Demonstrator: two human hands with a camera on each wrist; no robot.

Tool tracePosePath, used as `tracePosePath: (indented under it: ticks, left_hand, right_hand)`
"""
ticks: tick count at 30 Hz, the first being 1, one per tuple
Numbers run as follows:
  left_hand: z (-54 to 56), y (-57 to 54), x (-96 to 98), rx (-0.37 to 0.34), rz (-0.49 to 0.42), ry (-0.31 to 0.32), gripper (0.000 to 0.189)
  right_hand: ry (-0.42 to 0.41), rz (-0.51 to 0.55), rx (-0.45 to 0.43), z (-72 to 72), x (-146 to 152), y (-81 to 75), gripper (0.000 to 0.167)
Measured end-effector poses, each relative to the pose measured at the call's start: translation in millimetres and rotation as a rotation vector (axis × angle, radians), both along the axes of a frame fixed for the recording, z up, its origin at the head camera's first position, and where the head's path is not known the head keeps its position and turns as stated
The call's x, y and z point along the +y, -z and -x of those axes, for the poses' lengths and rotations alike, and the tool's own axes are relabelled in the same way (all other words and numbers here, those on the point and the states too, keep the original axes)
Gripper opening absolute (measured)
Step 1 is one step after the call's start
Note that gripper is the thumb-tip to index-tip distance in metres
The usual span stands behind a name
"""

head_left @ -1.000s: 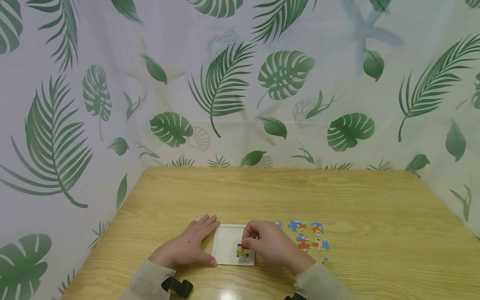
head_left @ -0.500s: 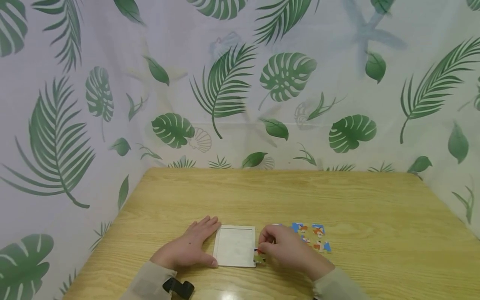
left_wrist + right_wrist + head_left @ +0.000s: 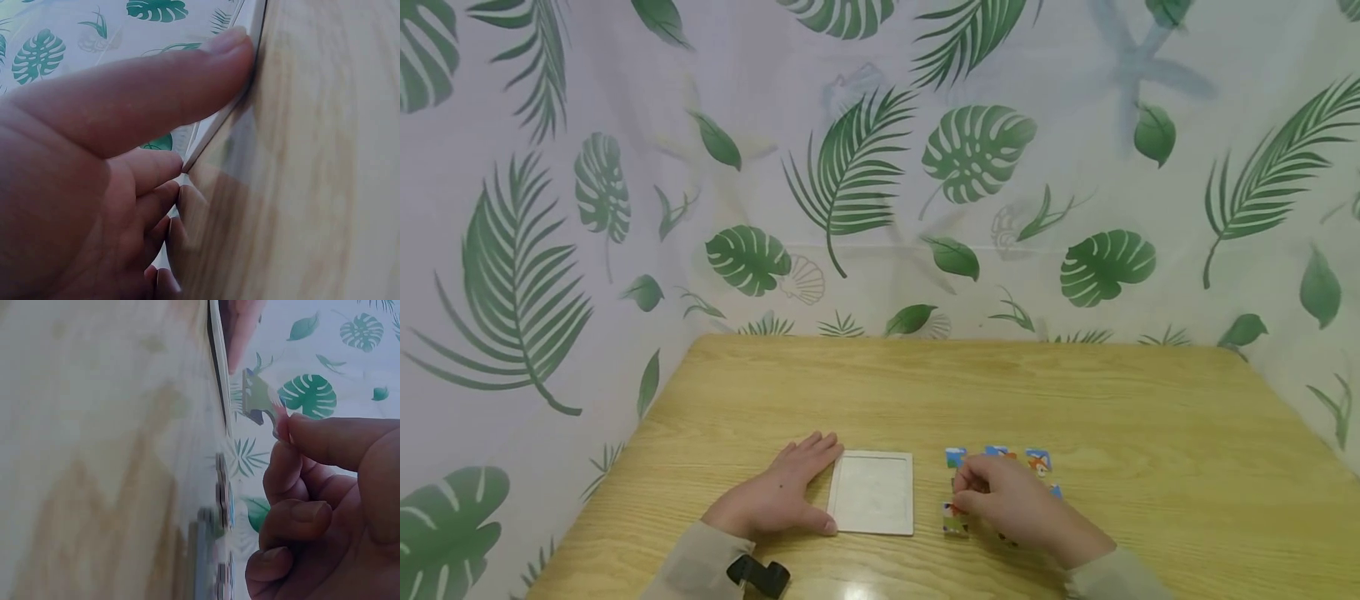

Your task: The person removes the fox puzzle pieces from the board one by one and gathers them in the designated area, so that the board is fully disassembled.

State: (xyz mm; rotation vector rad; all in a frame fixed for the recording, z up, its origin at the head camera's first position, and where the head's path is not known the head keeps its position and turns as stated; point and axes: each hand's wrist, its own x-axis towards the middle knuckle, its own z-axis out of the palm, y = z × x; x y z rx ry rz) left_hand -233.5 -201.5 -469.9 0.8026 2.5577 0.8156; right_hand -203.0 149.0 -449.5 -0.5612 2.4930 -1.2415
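My left hand (image 3: pixel 781 493) rests at the left side of a pale, shallow puzzle tray (image 3: pixel 871 493) with bare insides. In the left wrist view, its thumb (image 3: pixel 215 69) lies against the tray's edge and the other fingers are extended. My right hand (image 3: pixel 1013 504) pinches a puzzle piece (image 3: pixel 953 520) between thumb and index finger, to the right of the tray. Green and red show on that puzzle piece (image 3: pixel 257 400) in the right wrist view, where it is held above the tabletop. Other puzzle pieces are partly hidden behind the right hand.
Several loose puzzle pieces, among them a blue-and-white piece (image 3: pixel 956 456) and one with a fox face (image 3: pixel 1039 462), lie right of the tray. The wooden table (image 3: pixel 925 392) reaches back to a leaf-patterned cloth (image 3: pixel 865 167). A black band (image 3: pixel 758 575) circles the left wrist.
My right hand has moved right, carrying the puzzle piece from over the tray to beside the loose pieces. The left hand keeps its place at the tray.
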Motion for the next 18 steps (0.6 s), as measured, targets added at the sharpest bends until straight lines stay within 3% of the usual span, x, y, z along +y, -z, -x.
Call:
tracePosePath:
  ticks: [8,18]
  left_hand:
    - [1.2,2.5,-0.1,0.008,0.008,-0.002,0.106]
    - [0.1,2.5,0.2,0.004,0.002,-0.003,0.106]
  right_hand:
    - [0.025,-0.061,0.008,-0.1,16.9,0.3,0.015]
    - [0.025,-0.108,0.005,-2.4,17.0,3.3,0.013]
